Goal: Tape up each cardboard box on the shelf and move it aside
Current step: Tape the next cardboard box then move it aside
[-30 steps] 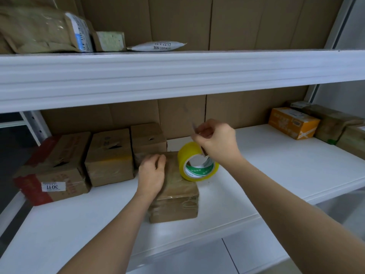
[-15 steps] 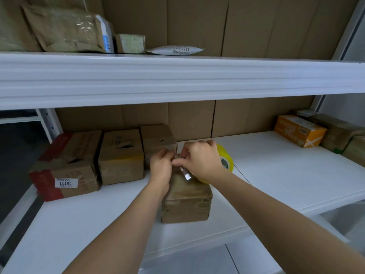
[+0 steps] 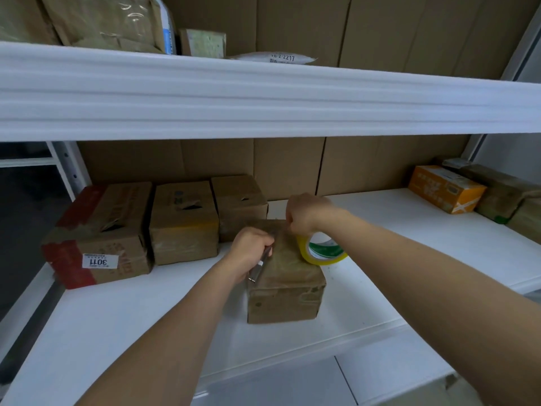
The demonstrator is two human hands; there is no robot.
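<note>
A small cardboard box (image 3: 285, 284) sits near the front of the white shelf (image 3: 117, 323). The left hand (image 3: 251, 253) grips a metal cutter (image 3: 260, 266) at its top; the right hand (image 3: 307, 213) pinches tape from the yellow tape roll (image 3: 320, 250) resting on the box. Three boxes (image 3: 183, 222) stand far left.

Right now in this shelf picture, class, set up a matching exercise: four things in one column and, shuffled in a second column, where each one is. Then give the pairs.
Things:
1. tape roll
2. metal cutter
3. orange box
4. box labelled 3011

Places:
A. far right on the lower shelf
B. on top of the front box
C. gripped in the left hand
D. leftmost of the three boxes in the back row

Pairs: 1-B, 2-C, 3-A, 4-D
</note>
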